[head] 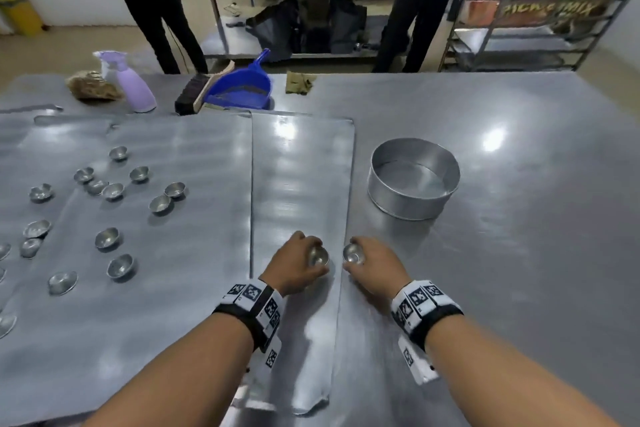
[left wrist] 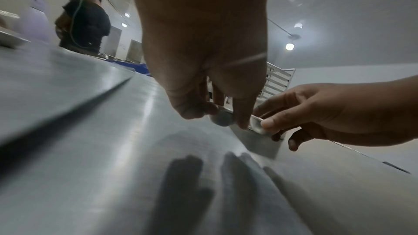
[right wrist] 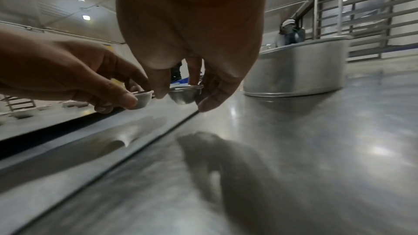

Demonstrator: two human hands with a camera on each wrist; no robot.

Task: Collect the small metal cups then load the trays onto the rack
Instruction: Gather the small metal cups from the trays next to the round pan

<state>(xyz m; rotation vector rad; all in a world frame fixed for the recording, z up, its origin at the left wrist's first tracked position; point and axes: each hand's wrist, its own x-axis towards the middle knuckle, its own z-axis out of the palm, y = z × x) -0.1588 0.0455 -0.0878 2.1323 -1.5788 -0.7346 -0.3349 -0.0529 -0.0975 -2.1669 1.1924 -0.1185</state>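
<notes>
My left hand (head: 304,262) pinches a small metal cup (head: 319,256) just above the near right part of the middle tray (head: 301,166). Close beside it my right hand (head: 365,262) pinches a second small cup (head: 352,254) over that tray's right edge. The left wrist view shows the left fingers (left wrist: 242,121) round the first cup (left wrist: 222,119). In the right wrist view the right-hand cup (right wrist: 185,95) hangs upright next to the left-hand cup (right wrist: 142,99). Several more small cups (head: 112,191) lie scattered on the left tray (head: 194,218). The rack (head: 540,10) stands at the far right.
A round metal pan (head: 414,177) stands on the steel table (head: 519,218) right of the middle tray. At the back of the table are a blue dustpan (head: 242,87), a brush (head: 194,90) and a purple spray bottle (head: 133,83). Two people (head: 156,3) stand beyond the table.
</notes>
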